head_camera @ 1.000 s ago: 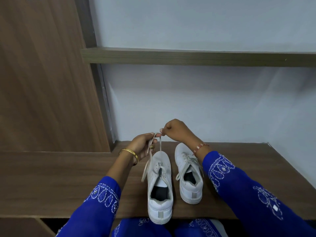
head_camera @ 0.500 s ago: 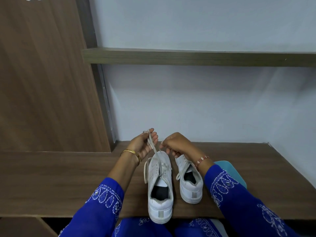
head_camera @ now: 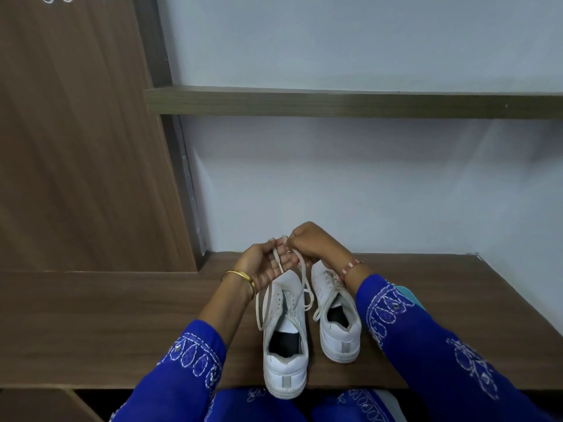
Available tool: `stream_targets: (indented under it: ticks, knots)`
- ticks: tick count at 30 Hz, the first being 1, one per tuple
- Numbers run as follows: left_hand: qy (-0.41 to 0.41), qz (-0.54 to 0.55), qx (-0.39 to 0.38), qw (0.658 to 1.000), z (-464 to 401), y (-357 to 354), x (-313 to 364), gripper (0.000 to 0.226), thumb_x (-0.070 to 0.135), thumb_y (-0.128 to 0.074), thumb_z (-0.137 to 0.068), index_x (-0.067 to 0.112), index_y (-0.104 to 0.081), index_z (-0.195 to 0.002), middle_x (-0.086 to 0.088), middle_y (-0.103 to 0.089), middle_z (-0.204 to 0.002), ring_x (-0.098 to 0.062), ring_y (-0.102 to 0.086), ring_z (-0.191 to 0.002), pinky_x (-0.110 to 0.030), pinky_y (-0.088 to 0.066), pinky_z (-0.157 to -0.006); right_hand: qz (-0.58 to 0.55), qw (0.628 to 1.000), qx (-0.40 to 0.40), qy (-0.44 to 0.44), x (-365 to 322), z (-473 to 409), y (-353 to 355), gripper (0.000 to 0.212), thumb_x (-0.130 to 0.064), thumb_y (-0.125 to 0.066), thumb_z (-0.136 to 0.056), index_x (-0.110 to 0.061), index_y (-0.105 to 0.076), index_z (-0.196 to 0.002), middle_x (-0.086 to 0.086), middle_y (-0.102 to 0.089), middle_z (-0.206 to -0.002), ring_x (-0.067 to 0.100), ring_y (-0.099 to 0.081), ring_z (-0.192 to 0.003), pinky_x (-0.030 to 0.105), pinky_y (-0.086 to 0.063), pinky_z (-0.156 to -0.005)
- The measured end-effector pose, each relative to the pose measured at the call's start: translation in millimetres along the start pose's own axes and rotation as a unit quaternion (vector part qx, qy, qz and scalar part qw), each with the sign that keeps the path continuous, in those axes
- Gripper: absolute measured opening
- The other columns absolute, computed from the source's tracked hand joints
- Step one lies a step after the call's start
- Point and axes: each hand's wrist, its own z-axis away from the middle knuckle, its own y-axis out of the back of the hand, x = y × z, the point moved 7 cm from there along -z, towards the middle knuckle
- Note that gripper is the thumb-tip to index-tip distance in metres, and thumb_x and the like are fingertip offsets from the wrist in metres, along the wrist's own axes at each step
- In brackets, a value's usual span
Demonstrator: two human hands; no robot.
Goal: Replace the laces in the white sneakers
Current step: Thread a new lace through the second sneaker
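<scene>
Sneakers' loose lace (head_camera: 300, 271) is pinched by the right hand (head_camera: 307, 243) over the left hand's (head_camera: 265, 263) relaxed, uncurled fingers; a hard pull could snag an eyelet.

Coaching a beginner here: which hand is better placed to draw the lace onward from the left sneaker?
Probably the right hand: it pinches the lace above the left sneaker, while the left hand cradles it.
</scene>
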Motion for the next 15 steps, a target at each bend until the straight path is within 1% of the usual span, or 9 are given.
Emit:
stream_targets:
  ticks: [2,3,6,8,10,13,14,15]
  knots:
    - [-0.004,0.023,0.005,1.0,-2.7,-2.6,2.9,0.033,0.014,-0.03,-0.1,0.002,-0.058,-0.086,-0.011,-0.069,-0.066,-0.023,-0.066,-0.063,-0.034,-0.057,-0.057,-0.002,1.0,0.0,-0.005,3.9,0.7,-0.8,0.025,-0.006,-0.051,-0.083,-0.009,-0.05,-0.058,0.008,-0.052,-0.051,0.012,-0.045,-0.031,0.015,-0.036,-0.038]
    - [-0.008,0.027,0.012,1.0,-4.1,-2.3,5.1,0.032,0.014,-0.031,-0.1,0.004,-0.058,-0.086,-0.009,-0.069,-0.064,-0.021,-0.067,-0.06,-0.032,-0.057,-0.056,-0.011,1.0,-0.004,-0.005,6.6,2.3,-2.1,0.024,-0.008,-0.051,-0.084,-0.008,-0.053,-0.061,0.008,-0.052,-0.051,0.011,-0.045,-0.03,0.015,-0.037,-0.039]
    - [-0.029,0.049,0.045,0.997,-5.8,2.4,13.0,0.03,0.014,-0.033,-0.1,0.01,-0.057,-0.083,-0.002,-0.067,-0.056,-0.016,-0.066,-0.05,-0.029,-0.055,-0.054,-0.062,0.997,-0.037,-0.012,17.7,8.3,-6.7,0.023,-0.015,-0.053,-0.089,-0.006,-0.06,-0.07,0.007,-0.052,-0.052,0.012,-0.045,-0.038,0.019,-0.039,-0.043]
    - [-0.041,0.088,0.063,0.993,-6.8,8.6,19.7,0.031,0.012,-0.034,-0.1,0.01,-0.055,-0.078,0.001,-0.061,-0.046,-0.012,-0.063,-0.043,-0.029,-0.054,-0.046,-0.076,0.995,-0.063,-0.019,24.9,12.7,-6.0,0.025,-0.02,-0.055,-0.091,-0.008,-0.063,-0.072,0.004,-0.052,-0.052,0.011,-0.046,-0.042,0.02,-0.04,-0.046]
    - [-0.054,0.123,0.088,0.987,-6.9,19.4,27.1,0.032,0.012,-0.033,-0.1,0.009,-0.053,-0.075,0.001,-0.058,-0.042,-0.011,-0.059,-0.037,-0.028,-0.051,-0.041,-0.095,0.992,-0.083,-0.027,30.7,16.6,-0.7,0.024,-0.022,-0.057,-0.092,-0.01,-0.065,-0.073,0.001,-0.053,-0.051,0.009,-0.046,-0.042,0.021,-0.042,-0.047]
    - [-0.049,0.103,0.106,0.988,-6.6,32.2,27.4,0.034,0.016,-0.03,-0.101,0.007,-0.054,-0.08,-0.003,-0.064,-0.048,-0.015,-0.064,-0.042,-0.03,-0.052,-0.041,-0.135,0.988,-0.072,-0.029,31.7,16.5,11.0,0.02,-0.02,-0.058,-0.091,-0.009,-0.066,-0.076,0.001,-0.052,-0.051,0.008,-0.044,-0.04,0.02,-0.04,-0.045]
    - [-0.037,0.085,0.101,0.991,-6.8,32.5,22.5,0.034,0.016,-0.029,-0.101,0.005,-0.054,-0.082,-0.006,-0.066,-0.051,-0.018,-0.065,-0.045,-0.032,-0.053,-0.043,-0.142,0.988,-0.054,-0.024,28.6,14.6,14.7,0.02,-0.02,-0.058,-0.091,-0.009,-0.065,-0.076,0.001,-0.052,-0.051,0.008,-0.043,-0.038,0.019,-0.038,-0.043]
    - [-0.021,0.065,0.089,0.994,-7.7,29.5,14.8,0.034,0.016,-0.028,-0.101,0.003,-0.054,-0.083,-0.008,-0.067,-0.054,-0.02,-0.067,-0.049,-0.033,-0.055,-0.049,-0.145,0.989,-0.033,-0.016,24.4,12.0,17.5,0.02,-0.02,-0.058,-0.091,-0.009,-0.065,-0.075,0.001,-0.052,-0.05,0.007,-0.041,-0.035,0.017,-0.036,-0.041]
